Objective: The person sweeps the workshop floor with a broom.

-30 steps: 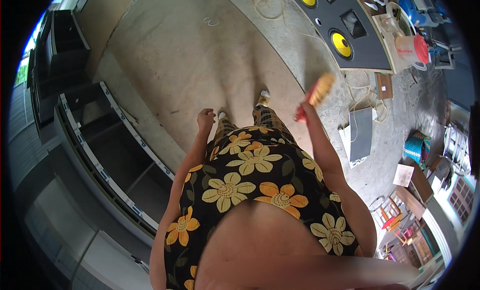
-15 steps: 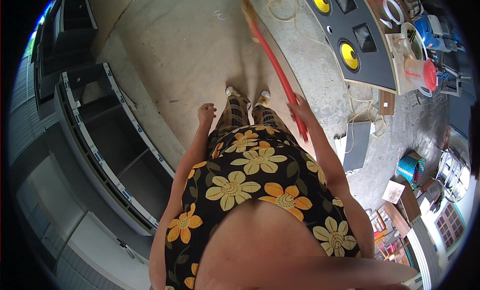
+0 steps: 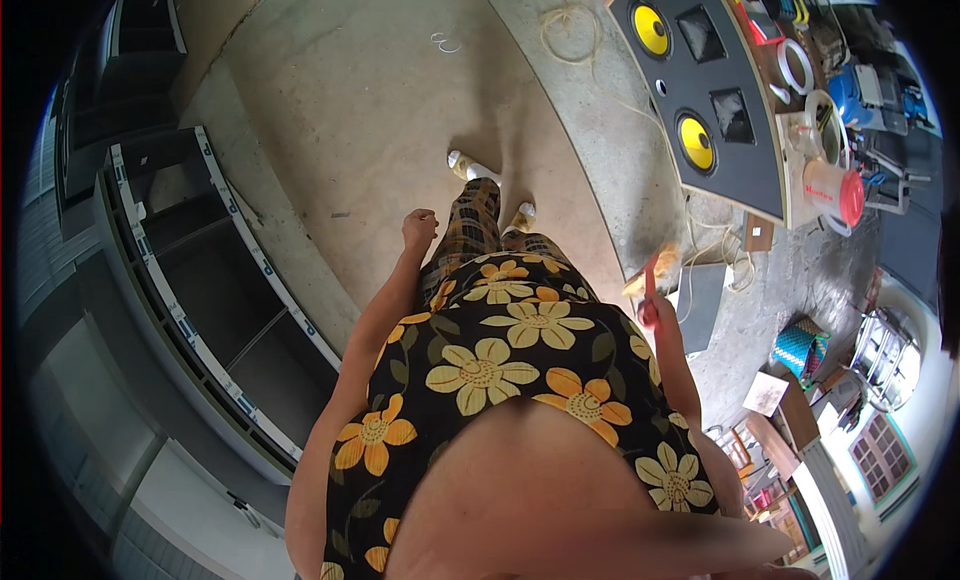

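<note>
At my right side, my right hand [image 3: 655, 314] is closed around the red handle of a broom [image 3: 650, 276]. Its straw-coloured bristles show just beyond the hand, close to the floor or above it; I cannot tell which. The rest of the handle is mostly hidden, foreshortened by the hand and my body. My left hand [image 3: 420, 227] hangs out in front on the left, its fingers curled in and holding nothing I can see. It is nearest to my plaid trousers [image 3: 470, 225].
A dark cabinet frame [image 3: 215, 270] stands along the left. Off to the right is a large grey speaker panel [image 3: 690, 85] with yellow cones, beside tools and a red-lidded container [image 3: 835, 193]. Loose cable [image 3: 570, 35] lies on the concrete floor, with a small white curl [image 3: 444, 43] further left.
The broom has swung from reaching far forward to a short, low position beside me on the right, and my right hand came back with it. My left foot has stepped forward.
</note>
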`<state>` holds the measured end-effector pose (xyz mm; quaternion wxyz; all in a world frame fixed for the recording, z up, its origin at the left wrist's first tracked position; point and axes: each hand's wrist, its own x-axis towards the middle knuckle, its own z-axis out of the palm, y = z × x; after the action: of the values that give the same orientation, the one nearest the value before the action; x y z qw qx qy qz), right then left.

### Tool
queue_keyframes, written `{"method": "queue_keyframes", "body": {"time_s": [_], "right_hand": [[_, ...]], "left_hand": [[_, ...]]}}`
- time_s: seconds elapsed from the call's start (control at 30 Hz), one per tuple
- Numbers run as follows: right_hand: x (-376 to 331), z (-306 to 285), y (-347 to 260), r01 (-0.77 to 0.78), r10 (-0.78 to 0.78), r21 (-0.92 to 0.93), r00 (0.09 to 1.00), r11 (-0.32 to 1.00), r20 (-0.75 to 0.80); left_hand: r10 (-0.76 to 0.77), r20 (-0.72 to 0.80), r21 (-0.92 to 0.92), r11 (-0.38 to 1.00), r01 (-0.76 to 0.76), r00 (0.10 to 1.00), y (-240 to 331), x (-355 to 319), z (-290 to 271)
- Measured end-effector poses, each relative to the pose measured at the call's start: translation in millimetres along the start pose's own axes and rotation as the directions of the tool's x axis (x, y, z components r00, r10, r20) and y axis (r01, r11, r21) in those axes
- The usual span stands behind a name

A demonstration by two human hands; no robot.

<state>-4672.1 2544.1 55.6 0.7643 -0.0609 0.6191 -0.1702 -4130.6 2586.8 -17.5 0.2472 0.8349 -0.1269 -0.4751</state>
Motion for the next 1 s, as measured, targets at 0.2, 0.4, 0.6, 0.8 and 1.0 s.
{"method": "queue_keyframes", "body": {"time_s": [0.2,0.4,0.6,0.8,1.0], "right_hand": [[140.4,144.0,-84.2,-0.251,0.201,-0.147,0.936,0.957,-0.288],[178.6,305.8,-167.3,-0.026,-0.014,-0.495,0.997,0.868,-0.077],[99.8,330.0,-173.2,0.035,-0.011,-0.515,0.999,0.856,0.05],[44.3,322.7,-142.0,-0.269,0.256,-0.08,0.957,0.96,-0.136],[77.4,399.1,-161.1,-0.069,0.13,-0.307,0.975,0.949,0.183]], "left_hand": [[0.029,-0.077,-0.016,0.999,-0.031,0.997,31.5,33.6,-42.0],[-0.039,-0.113,-0.016,0.999,0.037,0.993,29.6,58.0,-74.8],[-0.079,-0.133,-0.063,0.995,0.072,0.988,26.5,74.6,-85.0],[-0.13,-0.115,-0.076,0.99,0.122,0.985,31.5,95.6,-87.6],[-0.18,-0.082,-0.142,0.976,0.168,0.98,25.1,106.1,-101.0]]}}
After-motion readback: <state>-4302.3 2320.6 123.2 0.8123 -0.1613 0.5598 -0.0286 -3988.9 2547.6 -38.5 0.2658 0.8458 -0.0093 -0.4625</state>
